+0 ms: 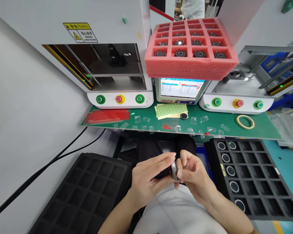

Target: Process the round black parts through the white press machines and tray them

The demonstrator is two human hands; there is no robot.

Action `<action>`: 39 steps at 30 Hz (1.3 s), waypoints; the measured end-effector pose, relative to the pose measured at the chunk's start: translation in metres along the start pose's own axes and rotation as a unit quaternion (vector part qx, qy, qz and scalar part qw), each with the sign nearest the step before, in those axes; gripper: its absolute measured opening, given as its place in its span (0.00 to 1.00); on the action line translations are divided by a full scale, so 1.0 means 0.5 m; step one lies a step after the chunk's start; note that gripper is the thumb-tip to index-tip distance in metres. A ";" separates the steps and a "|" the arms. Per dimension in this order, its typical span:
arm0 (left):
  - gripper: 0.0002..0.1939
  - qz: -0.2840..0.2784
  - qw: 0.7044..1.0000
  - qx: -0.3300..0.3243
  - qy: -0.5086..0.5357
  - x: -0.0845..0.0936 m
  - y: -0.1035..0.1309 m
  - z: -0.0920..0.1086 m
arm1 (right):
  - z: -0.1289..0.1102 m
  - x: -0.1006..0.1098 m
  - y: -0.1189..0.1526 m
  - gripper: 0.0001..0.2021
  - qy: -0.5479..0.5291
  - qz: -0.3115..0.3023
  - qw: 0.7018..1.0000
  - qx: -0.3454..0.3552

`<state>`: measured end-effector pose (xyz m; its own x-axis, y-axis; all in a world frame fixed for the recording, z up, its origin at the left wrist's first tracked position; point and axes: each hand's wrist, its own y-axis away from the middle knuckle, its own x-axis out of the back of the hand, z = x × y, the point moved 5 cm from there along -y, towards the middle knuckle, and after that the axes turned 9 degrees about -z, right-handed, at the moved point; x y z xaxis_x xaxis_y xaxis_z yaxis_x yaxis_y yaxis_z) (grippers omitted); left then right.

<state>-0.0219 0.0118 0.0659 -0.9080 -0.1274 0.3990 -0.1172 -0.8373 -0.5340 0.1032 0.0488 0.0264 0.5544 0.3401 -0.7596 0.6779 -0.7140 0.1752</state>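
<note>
A small round metal part [174,170] is held on edge above my lap, between both hands. My left hand [152,174] grips it from the left, with fingers along its top and the thumb side beneath. On the other side, my right hand [192,170] has its thumb and bent fingers pressed at the part's face, where a small red spot shows. What the right fingertips pinch, if anything, is too small to make out.
A green bench [146,125] bears red sheets, a green-dotted sheet [172,110], clear film scraps and a tape ring [245,122]. A pink foam tray [190,68] stands above the screen. Black trays [252,167] flank me; the right one holds several round parts.
</note>
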 end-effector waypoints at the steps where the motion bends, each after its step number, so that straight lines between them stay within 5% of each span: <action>1: 0.30 0.002 0.999 0.018 0.031 0.000 -0.001 -0.007 | 0.001 -0.001 -0.004 0.19 -0.009 0.001 1.000 -0.001; 5: 0.30 0.011 0.954 0.137 0.268 -0.008 0.002 -0.047 | -0.007 -0.007 -0.013 0.20 -0.036 -0.027 0.999 -0.004; 10: 0.29 0.035 0.803 0.203 0.559 -0.024 0.008 -0.067 | -0.041 0.002 -0.005 0.14 -0.027 -0.006 0.998 0.054; 13: 0.21 0.011 0.737 0.230 0.636 -0.037 0.008 -0.061 | -0.047 0.009 -0.003 0.13 0.000 0.019 0.998 0.064; 17: 0.15 0.012 0.696 0.261 0.669 -0.048 0.008 -0.058 | -0.043 0.015 -0.005 0.14 0.012 0.040 0.997 0.068; 20: 0.14 0.029 0.708 0.268 0.653 -0.054 0.011 -0.060 | -0.039 0.021 -0.004 0.16 0.027 0.054 0.995 0.075; 30: 0.15 0.118 0.821 0.285 0.480 -0.052 0.023 -0.070 | -0.018 0.026 -0.002 0.14 0.070 0.063 0.992 0.089; 39: 0.16 0.112 0.860 0.275 0.416 -0.056 0.033 -0.059 | -0.018 0.012 0.003 0.09 0.192 0.068 0.966 0.157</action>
<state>-0.0103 0.0172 0.0238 -0.8834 -0.0846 -0.4610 0.0974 -0.9952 -0.0040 0.1118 0.0554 0.0279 0.8074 0.3890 -0.4436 0.4400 -0.8979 0.0135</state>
